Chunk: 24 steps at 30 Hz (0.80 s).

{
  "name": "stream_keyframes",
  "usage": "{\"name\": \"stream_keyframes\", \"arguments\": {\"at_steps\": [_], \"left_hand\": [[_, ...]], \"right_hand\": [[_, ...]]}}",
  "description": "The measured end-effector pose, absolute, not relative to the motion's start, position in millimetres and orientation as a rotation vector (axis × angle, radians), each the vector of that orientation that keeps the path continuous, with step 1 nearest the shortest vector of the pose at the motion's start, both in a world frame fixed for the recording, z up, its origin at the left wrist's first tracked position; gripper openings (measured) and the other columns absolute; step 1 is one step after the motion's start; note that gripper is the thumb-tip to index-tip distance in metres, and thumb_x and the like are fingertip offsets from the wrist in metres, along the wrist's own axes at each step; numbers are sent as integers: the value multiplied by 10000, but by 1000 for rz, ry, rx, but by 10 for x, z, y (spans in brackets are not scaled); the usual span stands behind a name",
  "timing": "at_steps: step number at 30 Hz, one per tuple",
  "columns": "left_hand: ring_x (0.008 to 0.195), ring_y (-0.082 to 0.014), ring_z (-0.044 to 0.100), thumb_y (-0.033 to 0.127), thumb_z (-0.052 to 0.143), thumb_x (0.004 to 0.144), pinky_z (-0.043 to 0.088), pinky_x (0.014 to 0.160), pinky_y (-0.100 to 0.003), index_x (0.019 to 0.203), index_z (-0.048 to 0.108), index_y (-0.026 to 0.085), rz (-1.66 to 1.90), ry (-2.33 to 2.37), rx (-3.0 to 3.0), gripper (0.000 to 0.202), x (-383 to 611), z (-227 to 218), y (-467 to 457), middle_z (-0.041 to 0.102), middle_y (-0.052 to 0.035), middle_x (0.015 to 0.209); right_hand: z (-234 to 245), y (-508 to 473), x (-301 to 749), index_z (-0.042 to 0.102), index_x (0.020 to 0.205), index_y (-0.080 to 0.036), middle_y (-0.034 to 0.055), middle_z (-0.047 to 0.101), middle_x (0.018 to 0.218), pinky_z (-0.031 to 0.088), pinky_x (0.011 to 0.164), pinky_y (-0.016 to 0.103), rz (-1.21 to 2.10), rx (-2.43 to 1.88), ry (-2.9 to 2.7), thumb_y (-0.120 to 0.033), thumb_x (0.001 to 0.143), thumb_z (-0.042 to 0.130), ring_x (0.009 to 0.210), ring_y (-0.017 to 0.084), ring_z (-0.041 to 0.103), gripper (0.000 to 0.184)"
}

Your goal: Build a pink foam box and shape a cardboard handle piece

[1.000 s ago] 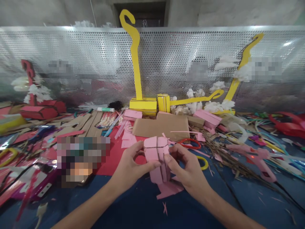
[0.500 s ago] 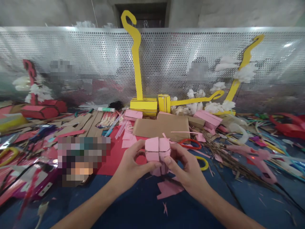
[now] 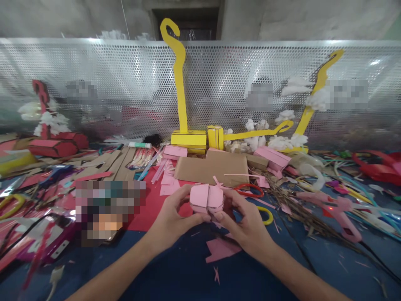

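A small pink paper-covered box (image 3: pixel 206 197) with dark seams is held between both hands above the blue table. My left hand (image 3: pixel 178 213) grips its left side, thumb along the lower front edge. On the opposite side, my right hand (image 3: pixel 244 215) closes on it with the thumb at the lower front corner. Below lie a pink paper scrap (image 3: pixel 223 249) and a thin pink snippet (image 3: pixel 216 275). Behind the box is a brown cardboard piece (image 3: pixel 194 169). Scissors with a red handle (image 3: pixel 250 190) and a yellow handle (image 3: pixel 266 215) are partly hidden by my right hand.
A pink glue gun (image 3: pixel 335 207) with a lit red light and a trailing cable lies at the right, beside dry twigs (image 3: pixel 291 213). Yellow hook-shaped pieces, one on a yellow box base (image 3: pixel 188 140), stand before a perforated metal panel (image 3: pixel 125 75). Red paper (image 3: pixel 147 209) lies left.
The pink box has tilted in my hands, so its top faces me more and less of its lower part shows. Both hands stay in nearly the same place.
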<state>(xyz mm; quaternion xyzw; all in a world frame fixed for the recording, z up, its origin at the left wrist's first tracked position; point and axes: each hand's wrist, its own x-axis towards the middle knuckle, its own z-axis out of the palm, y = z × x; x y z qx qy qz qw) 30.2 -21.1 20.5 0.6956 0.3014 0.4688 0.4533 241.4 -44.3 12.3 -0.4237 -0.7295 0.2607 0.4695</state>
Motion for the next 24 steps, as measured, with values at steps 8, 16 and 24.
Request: {"name": "stream_keyframes", "arguments": {"at_steps": [8,16,24], "left_hand": [[1327,-265,553,272,759,870,450,1115,-420,1386,551,279,1148,725,1762,556,292,181,-236,559,-100,1454],[1426,-297,456,289,791,849,401,1162,-438,1519,414,334,948,403,1380,770,312,200,-254,388,-88,1624],[1351,-267,507,310,641,969,433,1101,-384,1375,567,332,981,463,1346,413,271,293,-271,471,-63,1555]], "right_hand": [[63,-383,2522,591,1276,-271,-30,602,764,450,605,258,410,-1094,-1903,-419,902,720,644,151,547,422],[147,-326,2564,591,1236,-219,-45,537,630,425,659,307,-187,-938,-2024,-416,981,619,586,163,501,324],[153,-311,2594,564,1249,-188,-22,609,670,438,690,327,-303,-821,-2070,-342,997,609,623,170,571,298]]}}
